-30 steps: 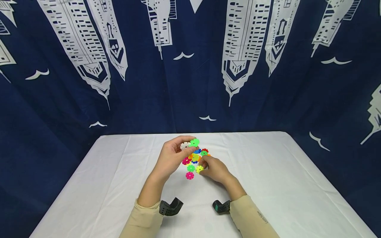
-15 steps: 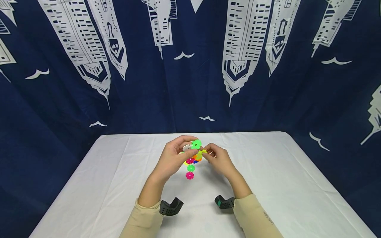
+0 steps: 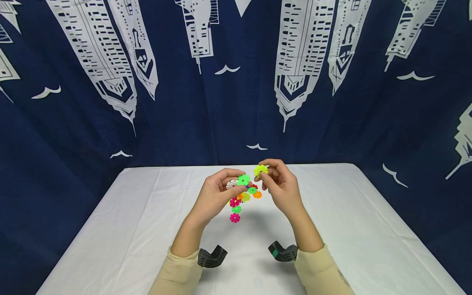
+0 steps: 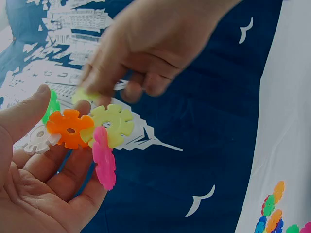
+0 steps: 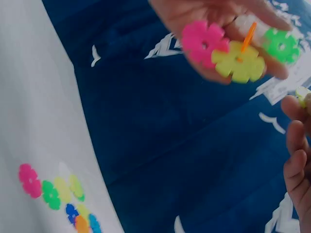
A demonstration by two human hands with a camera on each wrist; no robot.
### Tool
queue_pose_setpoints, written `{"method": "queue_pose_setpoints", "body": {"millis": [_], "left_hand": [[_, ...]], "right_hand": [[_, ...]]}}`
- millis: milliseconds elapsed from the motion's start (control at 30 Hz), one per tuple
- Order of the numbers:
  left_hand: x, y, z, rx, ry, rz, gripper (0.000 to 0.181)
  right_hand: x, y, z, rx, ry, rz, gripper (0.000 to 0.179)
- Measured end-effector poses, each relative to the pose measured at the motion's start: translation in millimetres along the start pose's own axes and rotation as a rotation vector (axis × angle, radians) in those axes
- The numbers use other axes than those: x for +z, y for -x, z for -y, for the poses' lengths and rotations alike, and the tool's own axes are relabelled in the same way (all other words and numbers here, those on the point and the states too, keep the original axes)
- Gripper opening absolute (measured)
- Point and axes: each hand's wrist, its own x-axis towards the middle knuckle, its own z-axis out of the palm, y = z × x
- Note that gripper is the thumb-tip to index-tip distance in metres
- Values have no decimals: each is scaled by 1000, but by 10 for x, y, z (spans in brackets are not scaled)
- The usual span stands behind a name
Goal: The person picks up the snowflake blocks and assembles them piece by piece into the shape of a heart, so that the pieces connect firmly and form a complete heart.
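Observation:
My left hand [image 3: 215, 192] holds a joined chain of plastic flower-shaped discs above the table. In the left wrist view the chain has a white disc [image 4: 35, 138], a green disc [image 4: 51, 108], an orange disc [image 4: 62, 124], a pale yellow disc [image 4: 121, 120] and a pink disc [image 4: 104, 170] set at an angle to it. To the right, my right hand [image 3: 283, 183] pinches a single yellow disc [image 3: 260, 167] between thumb and fingers, raised near the chain's green disc and apart from it. The right wrist view shows only a sliver of this yellow disc [image 5: 302, 93].
Loose flower discs lie on the white table [image 3: 155, 229] beneath the hands, among them a pink disc [image 3: 234, 218], a green disc [image 3: 236, 209] and an orange disc [image 3: 257, 195]. A dark blue printed curtain [image 3: 236, 114] hangs behind the table.
My right hand has lifted the yellow disc off the table, moving it up and away to the right of the chain. My left hand stays almost still with its discs.

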Motion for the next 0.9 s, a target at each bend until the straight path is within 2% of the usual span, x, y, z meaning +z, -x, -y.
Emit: {"method": "queue_pose_setpoints", "body": {"millis": [167,433,567,700,900], "left_hand": [[9,0,0,9,7,3,35],[37,12,-16,25,52,14,29],[57,15,-23,34,115,32,29],[101,26,-44,17,180,28,29],[163,41,-83,-27,203,-5,29]], "right_hand": [[7,13,120,-112,-22,7,24],[61,33,199,-207,-30,29,26],[97,44,224,-222,-58,14,24],[143,64,251,-210,-117,-16,21],[204,83,275,-210,-210,-56,18]]}}
